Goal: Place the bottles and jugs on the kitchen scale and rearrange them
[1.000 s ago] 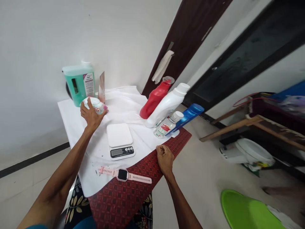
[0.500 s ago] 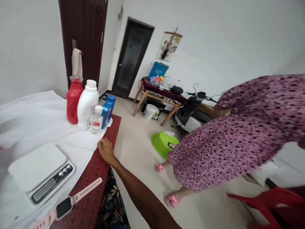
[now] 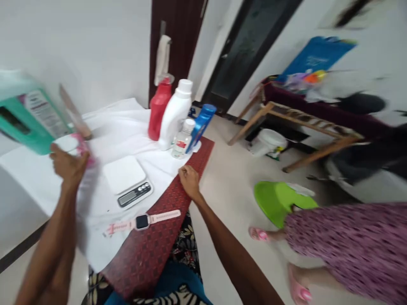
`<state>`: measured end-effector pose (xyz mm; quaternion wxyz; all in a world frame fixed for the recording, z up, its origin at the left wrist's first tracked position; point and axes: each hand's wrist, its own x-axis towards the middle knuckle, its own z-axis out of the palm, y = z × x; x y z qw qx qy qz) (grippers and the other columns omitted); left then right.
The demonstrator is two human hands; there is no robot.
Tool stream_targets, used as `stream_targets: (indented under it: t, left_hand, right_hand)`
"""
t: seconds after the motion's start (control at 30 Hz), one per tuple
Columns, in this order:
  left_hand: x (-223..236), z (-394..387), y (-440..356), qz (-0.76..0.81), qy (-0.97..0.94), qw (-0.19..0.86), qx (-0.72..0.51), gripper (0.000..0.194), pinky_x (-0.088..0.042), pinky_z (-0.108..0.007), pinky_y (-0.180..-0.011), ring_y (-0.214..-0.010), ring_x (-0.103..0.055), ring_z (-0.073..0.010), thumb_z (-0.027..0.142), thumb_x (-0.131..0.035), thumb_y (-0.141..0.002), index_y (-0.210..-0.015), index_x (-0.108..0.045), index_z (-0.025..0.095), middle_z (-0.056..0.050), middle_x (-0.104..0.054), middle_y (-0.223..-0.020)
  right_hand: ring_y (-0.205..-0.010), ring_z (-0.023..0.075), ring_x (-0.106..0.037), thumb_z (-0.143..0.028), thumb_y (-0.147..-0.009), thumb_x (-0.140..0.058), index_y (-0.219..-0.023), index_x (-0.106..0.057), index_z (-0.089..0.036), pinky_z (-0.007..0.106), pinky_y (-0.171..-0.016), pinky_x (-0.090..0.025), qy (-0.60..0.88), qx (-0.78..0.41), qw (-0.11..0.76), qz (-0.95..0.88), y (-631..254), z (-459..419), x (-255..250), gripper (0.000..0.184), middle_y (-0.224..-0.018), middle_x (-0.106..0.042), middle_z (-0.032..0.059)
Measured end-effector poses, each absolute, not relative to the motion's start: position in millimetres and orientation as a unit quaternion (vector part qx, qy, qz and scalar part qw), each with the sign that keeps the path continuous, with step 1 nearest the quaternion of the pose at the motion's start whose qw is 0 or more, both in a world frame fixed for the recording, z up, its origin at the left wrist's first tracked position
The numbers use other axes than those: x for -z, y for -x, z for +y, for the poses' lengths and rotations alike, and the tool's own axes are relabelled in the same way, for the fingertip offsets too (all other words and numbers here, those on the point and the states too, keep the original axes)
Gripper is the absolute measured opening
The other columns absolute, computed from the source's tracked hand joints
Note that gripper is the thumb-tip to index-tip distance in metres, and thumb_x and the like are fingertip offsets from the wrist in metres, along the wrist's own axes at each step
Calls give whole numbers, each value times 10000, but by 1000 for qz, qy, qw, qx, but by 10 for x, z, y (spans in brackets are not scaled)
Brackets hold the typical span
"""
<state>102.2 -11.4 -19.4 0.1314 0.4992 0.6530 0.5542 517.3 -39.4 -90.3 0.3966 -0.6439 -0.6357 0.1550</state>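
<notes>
At the table's left, my left hand [image 3: 68, 165] is wrapped round a white round tub [image 3: 66, 143] with a pink printed side, beside a large green liquid jug [image 3: 34, 114] and a thin upright packet [image 3: 74, 112]. My right hand [image 3: 190, 181] rests with curled fingers on the table's red edge, and no object shows in it. Between the hands sits a white kitchen scale [image 3: 125, 176] with nothing on its plate. Nearer me lies a pink smartwatch [image 3: 142, 221], its strap laid out. Just beyond my right hand stands a small clear bottle [image 3: 182, 142] with a white cap.
Behind the clear bottle stand a red bottle [image 3: 159, 110], a white bottle [image 3: 175, 116] and a blue bottle [image 3: 201, 127]. A white cloth [image 3: 111, 123] covers part of the table. To the right are a green basin [image 3: 275, 201], a wooden bench [image 3: 267, 116] and a person in a pink patterned dress [image 3: 346, 245].
My view swung right, then partly back left. My left hand, out of sight half a second ago, shows again with the tub in its grasp. My right hand stays on the table edge.
</notes>
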Motion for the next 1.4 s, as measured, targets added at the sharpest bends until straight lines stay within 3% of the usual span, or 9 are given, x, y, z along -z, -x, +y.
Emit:
stream_targets:
  t: [0.07,0.13,0.27,0.4,0.57,0.77,1.03,1.3,1.4]
  left_hand:
    - [87,-49,-942,744,-365,88,-553,785,-406,-693,-1201,-1343,-572,-446,453,-971,-586,-1167,-485,247,-72,-604,-1155]
    - [42,-192,-845,789,-271,80,-545,841,-447,-617,-1210,-1252,-624,-368,350,-982,-522,-1221,-532,224,-54,-640,-1147]
    - [-19,-831,-828,782,-266,100,-555,922,-577,-439,-1071,-1096,-678,-252,342,-913,-606,-1457,-612,152,-67,-698,-1193]
    - [-160,-1395,-1095,729,-384,129,-552,1021,-627,-462,-934,-1024,-704,-290,516,-925,-658,-1591,-596,264,-70,-732,-1202]
    - [-215,-1438,-1563,643,-571,110,-498,827,-557,-455,-1160,-1359,-653,-332,510,-904,-797,-1542,-632,276,-100,-672,-1510]
    - [31,-1106,-1778,585,-694,75,-413,669,-534,-529,-1206,-1387,-667,-352,443,-794,-922,-1527,-610,224,-152,-696,-1483]
    - [-61,-1359,-1638,608,-650,92,-446,1079,-536,-633,-1195,-1494,-579,-420,640,-901,-817,-1718,-388,342,-184,-438,-1726]
    - [-103,-1283,-1807,662,-625,63,-409,1104,-533,-622,-1178,-1454,-597,-433,654,-926,-747,-1660,-468,233,-222,-541,-1630]
    - [-68,-1152,-1942,693,-621,67,-359,935,-556,-589,-1125,-1356,-648,-428,637,-893,-744,-1505,-605,174,-211,-675,-1439]
  right_hand:
    - [-750,207,-585,-287,-938,-570,-751,-567,-258,343,-786,-459,633,-161,407,-639,-5190,-393,915,190,-804,-670,38]
    - [-722,207,-574,-330,-932,-581,-756,-574,-257,353,-772,-454,625,-167,416,-639,-5202,-399,923,191,-797,-662,36]
    - [-688,207,-563,-373,-909,-617,-756,-590,-254,366,-753,-445,622,-179,430,-629,-5207,-404,932,196,-763,-629,27]
    - [-675,201,-552,-372,-917,-609,-750,-583,-254,371,-765,-461,622,-178,426,-632,-5201,-382,928,205,-780,-651,37]
    - [-662,199,-549,-370,-920,-586,-753,-575,-253,367,-750,-462,623,-169,421,-637,-5195,-395,893,205,-786,-654,43]
    - [-671,197,-554,-365,-924,-592,-754,-577,-253,361,-755,-468,624,-166,423,-635,-5207,-416,893,204,-786,-660,39]
    - [-694,205,-575,-358,-937,-597,-769,-581,-256,369,-773,-481,618,-171,436,-632,-5225,-407,921,196,-808,-672,43]
    - [-727,218,-605,-344,-939,-608,-781,-596,-253,372,-771,-473,619,-178,438,-627,-5227,-416,915,182,-817,-675,46]
    - [-706,211,-593,-345,-945,-603,-776,-589,-255,368,-761,-472,617,-184,439,-627,-5232,-416,908,192,-813,-673,44]
